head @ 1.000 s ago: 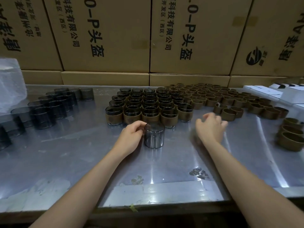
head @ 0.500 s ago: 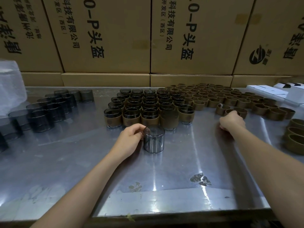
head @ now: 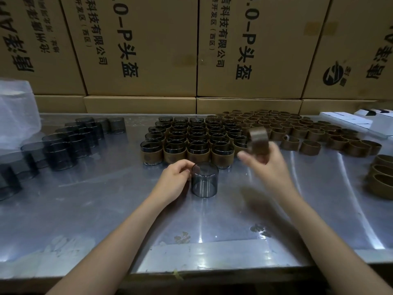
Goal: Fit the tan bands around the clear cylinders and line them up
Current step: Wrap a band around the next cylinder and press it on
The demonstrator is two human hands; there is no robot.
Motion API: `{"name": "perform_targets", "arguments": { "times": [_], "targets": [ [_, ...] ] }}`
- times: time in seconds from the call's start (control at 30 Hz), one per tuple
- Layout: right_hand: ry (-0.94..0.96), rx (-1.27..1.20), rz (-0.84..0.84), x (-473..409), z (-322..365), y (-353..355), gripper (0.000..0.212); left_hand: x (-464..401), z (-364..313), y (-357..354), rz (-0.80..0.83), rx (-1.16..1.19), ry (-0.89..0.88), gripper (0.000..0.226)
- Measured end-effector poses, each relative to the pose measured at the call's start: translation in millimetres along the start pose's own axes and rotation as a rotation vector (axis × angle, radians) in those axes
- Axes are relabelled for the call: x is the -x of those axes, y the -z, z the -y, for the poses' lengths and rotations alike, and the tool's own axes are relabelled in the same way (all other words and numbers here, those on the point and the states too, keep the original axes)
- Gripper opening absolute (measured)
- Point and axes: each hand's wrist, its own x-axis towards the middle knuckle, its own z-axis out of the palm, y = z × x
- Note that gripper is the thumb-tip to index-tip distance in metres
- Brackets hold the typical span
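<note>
Item in hand: one tan band (head: 258,141), blurred, being pinched in the curled fingers of the right hand (head: 268,165) and riding above the steel table (head: 106,209), its opening apparently tilted sideways rather than facing down. Item awaiting it: one bare clear cylinder (head: 204,179), standing upright just down and to the left of those fingers, its long axis vertical, its closed end up. The left hand (head: 174,182) is lying against the cylinder's left wall, fingers curled to its upper edge, steadying it; the right side and top are standing free, so the band-carrying hand is the nearer one for the approach, and I judge the band needs turning level before it can drop over. Just beyond both hands: the block of banded cylinders (head: 191,141), near enough to be knocked. Beyond the right fingers: loose bands (head: 297,128). Open table lies nearer the person.
</note>
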Motion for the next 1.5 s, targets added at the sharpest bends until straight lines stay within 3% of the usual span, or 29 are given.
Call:
{"name": "perform_targets", "arguments": {
  "times": [0.13,0.27,0.43,0.57,0.67,0.77,0.93,1.07,1.2,1.5],
  "targets": [
    [0.139,-0.152,0.209,27.2,16.8,-26.4,0.019,-0.4,-2.3,-1.5,-0.029,0.062,0.001,0.031],
    [0.011,-0.292,0.278,26.8,17.3,-30.3,0.038,0.6,-6.5,-1.1,-0.035,0.160,-0.005,0.026],
    [0.027,-0.180,0.329,22.4,11.2,-38.9,0.044,9.2,-14.7,-2.5,-0.015,0.226,-0.121,0.050],
    [0.114,-0.014,0.238,17.5,8.9,-48.7,0.047,15.0,-16.2,-4.3,0.162,0.225,-0.170,0.058],
    [0.158,0.175,0.146,18.0,7.8,-54.8,0.038,15.3,-16.1,-5.7,0.168,0.252,-0.122,0.053],
    [0.157,0.283,0.090,17.2,1.3,-57.2,0.043,14.6,-16.6,-6.7,0.153,0.201,-0.108,0.050],
    [0.044,0.182,0.078,11.5,-9.2,-56.9,0.041,12.2,-15.5,-7.2,0.093,0.116,-0.079,0.065],
    [-0.031,0.114,0.114,6.7,-12.3,-56.6,0.046,10.5,-15.9,-8.7,0.141,0.126,-0.066,0.059],
    [-0.124,-0.035,0.140,7.6,-8.2,-56.8,0.037,11.0,-17.1,-8.0,0.174,0.163,-0.020,0.071],
    [-0.079,-0.176,0.125,16.2,0.4,-55.8,0.026,10.9,-20.1,-5.3,0.151,0.236,-0.043,0.050]
  ]
}}
